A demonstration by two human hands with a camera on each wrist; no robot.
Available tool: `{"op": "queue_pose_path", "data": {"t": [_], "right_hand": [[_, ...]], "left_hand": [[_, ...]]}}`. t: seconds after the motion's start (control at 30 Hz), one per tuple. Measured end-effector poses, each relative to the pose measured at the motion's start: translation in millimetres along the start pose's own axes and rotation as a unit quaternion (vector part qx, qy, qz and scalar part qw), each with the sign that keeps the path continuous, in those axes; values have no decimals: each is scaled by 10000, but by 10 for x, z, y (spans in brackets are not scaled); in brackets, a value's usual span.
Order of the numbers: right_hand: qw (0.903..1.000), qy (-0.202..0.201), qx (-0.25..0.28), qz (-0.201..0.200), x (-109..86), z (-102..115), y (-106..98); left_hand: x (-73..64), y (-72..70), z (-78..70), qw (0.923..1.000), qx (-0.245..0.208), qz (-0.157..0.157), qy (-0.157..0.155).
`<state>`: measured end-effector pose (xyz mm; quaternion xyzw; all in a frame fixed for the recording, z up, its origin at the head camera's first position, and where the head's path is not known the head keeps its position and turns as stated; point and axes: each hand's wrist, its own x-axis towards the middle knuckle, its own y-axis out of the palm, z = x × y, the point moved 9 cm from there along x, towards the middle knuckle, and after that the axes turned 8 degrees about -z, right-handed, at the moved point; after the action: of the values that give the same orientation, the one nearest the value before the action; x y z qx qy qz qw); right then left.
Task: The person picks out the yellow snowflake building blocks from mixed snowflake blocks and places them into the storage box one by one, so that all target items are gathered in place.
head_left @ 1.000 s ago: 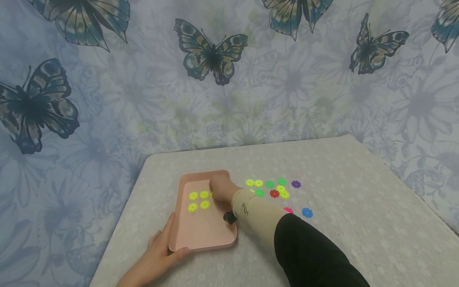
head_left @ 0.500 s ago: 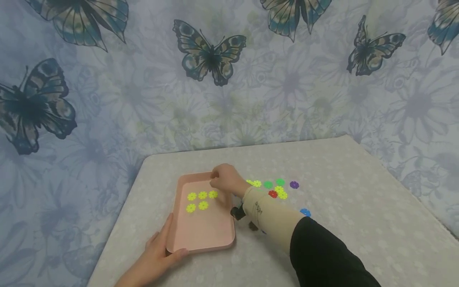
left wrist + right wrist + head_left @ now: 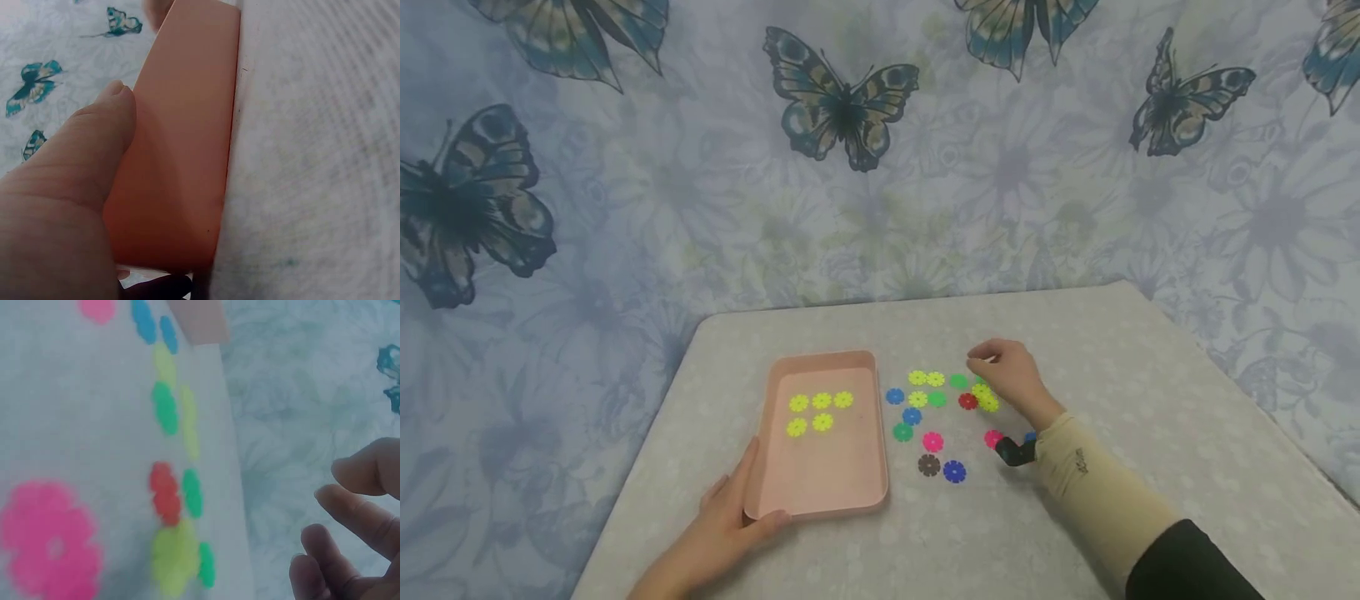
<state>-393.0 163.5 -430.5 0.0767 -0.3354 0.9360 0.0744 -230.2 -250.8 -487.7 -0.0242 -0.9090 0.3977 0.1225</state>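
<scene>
Left hand [image 3: 718, 517] holds the near-left corner of the shallow pink rectangular tray [image 3: 820, 479], thumb against the near wall. Five flat yellow flower-shaped discs [image 3: 822, 401] lie in it: three in the far row, two in the near.

Right hand [image 3: 1018, 379] hovers over the pale patterned table [image 3: 1112, 350]; thumb and forefinger slightly parted, nothing visible between them. Below lies a loose yellow pair [image 3: 990, 404], touching or overlapping, I cannot tell, just right of a red flower-shaped disc [image 3: 967, 401].

Step, I judge: picking another yellow. I'd pinch one by its free right rim, lift straight, spare its neighbours, then lay it flat completing the near row.
</scene>
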Motion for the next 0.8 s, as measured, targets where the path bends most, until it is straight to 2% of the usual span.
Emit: {"op": "queue_pose_path", "data": {"t": [0.13, 0.3, 0.4, 0.53, 0.63, 0.8], "right_hand": [[9985, 462, 276, -10, -121, -329, -69], [9978, 606, 268, 55, -244, -566, -57], [9986, 497, -54, 146, -295, -636, -26], [9982, 185, -447, 358, -313, -664, 86], [9972, -46, -645, 366, -316, -640, 142], [9945, -448, -882, 354, -327, -551, 166]], "left_hand": [[0, -13, -1, 10000, 56, -9, -29], [10, 21, -2, 9999, 13, -78, 86], [20, 46, -8, 9998, 9, -116, 158], [7, 60, 6, 9999, -34, -78, 70], [-8, 59, 8, 9999, -102, -21, 1], [-18, 56, -19, 9997, -106, -71, 208]]}}
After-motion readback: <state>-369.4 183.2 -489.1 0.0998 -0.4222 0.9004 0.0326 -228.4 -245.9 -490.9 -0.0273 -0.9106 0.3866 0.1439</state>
